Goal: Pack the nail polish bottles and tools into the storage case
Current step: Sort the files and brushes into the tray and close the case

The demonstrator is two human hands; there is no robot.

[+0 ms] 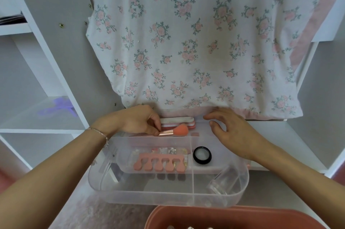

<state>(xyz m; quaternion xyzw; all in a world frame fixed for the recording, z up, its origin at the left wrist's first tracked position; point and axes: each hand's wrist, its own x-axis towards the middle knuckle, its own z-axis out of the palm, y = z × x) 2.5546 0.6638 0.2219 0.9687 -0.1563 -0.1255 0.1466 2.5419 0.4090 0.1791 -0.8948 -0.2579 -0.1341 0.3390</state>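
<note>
A clear plastic tray with dividers stands on the white desk in front of me. In it lie a pink toe separator, a black round jar and small nail decorations. In the tray's far compartment, my left hand pinches the rose-gold handle of an orange brush. Behind the brush lie stacked nail files. Spread and relaxed, my right hand hovers over the tray's far right corner, holding nothing.
A pink case sits at the bottom edge, with white caps showing inside. A floral cloth hangs behind the tray. White shelves flank both sides; a purple object lies on the left shelf.
</note>
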